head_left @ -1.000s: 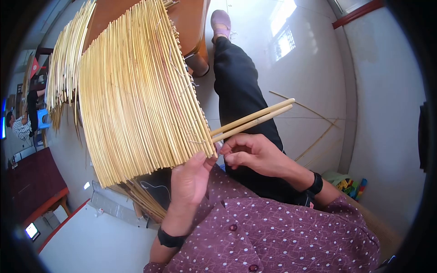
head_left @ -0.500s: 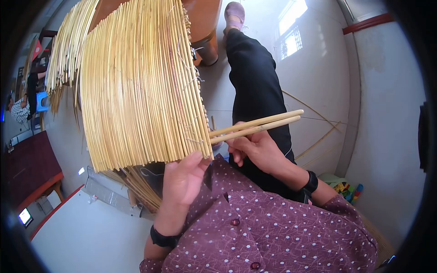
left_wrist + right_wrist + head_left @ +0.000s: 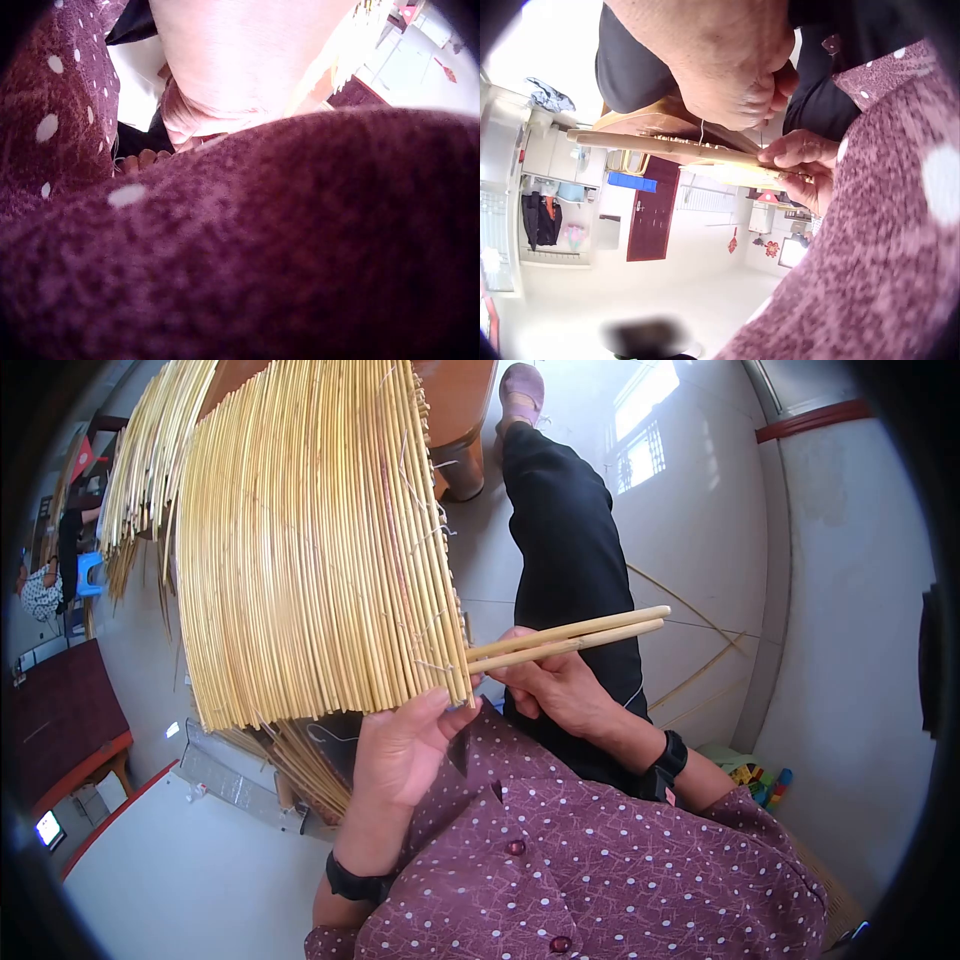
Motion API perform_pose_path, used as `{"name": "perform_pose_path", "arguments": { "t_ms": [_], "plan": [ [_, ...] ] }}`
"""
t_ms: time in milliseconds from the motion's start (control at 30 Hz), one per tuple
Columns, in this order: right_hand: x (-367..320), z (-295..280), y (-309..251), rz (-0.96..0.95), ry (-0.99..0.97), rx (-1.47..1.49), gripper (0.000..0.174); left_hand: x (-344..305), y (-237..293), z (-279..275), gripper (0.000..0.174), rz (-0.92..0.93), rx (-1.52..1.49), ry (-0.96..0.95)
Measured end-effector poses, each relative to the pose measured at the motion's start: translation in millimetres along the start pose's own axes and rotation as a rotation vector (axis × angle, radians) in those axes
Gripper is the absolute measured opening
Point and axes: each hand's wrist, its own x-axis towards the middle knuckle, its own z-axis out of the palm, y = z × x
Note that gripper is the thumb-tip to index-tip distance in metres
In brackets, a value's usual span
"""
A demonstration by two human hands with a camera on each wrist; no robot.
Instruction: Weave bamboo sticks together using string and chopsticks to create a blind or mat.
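Stalks, pale yellow and laid side by side in a stitched sheet [image 3: 290,560], fill the upper left of the head frame. At the sheet's lower right corner the left hand [image 3: 400,750] grips the edge, thumb on the front face. Two thicker pale wooden sticks [image 3: 610,628] jut from that corner toward the frame's centre right. Just below them is the right hand [image 3: 565,695], its fingers curled; the right wrist view shows it pinching a thin dark strand [image 3: 761,139] near the left fingertips. White thread ends [image 3: 432,535] stick out along the sheet's right side.
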Motion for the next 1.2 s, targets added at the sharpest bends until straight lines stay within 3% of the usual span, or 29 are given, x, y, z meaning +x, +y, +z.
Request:
{"name": "perform_pose_path", "arguments": {
  "t_ms": [367, 1200],
  "plan": [
    [5, -4, 4, -0.065, -0.058, 0.000, 0.014, 5, -10, -2, 0.042, 0.091, 0.003, 0.053],
    [20, -3, 8, -0.131, -0.107, 0.017, 0.015, 2, -6, 3, 0.041, 0.099, 0.016, 0.086]
  ]
}}
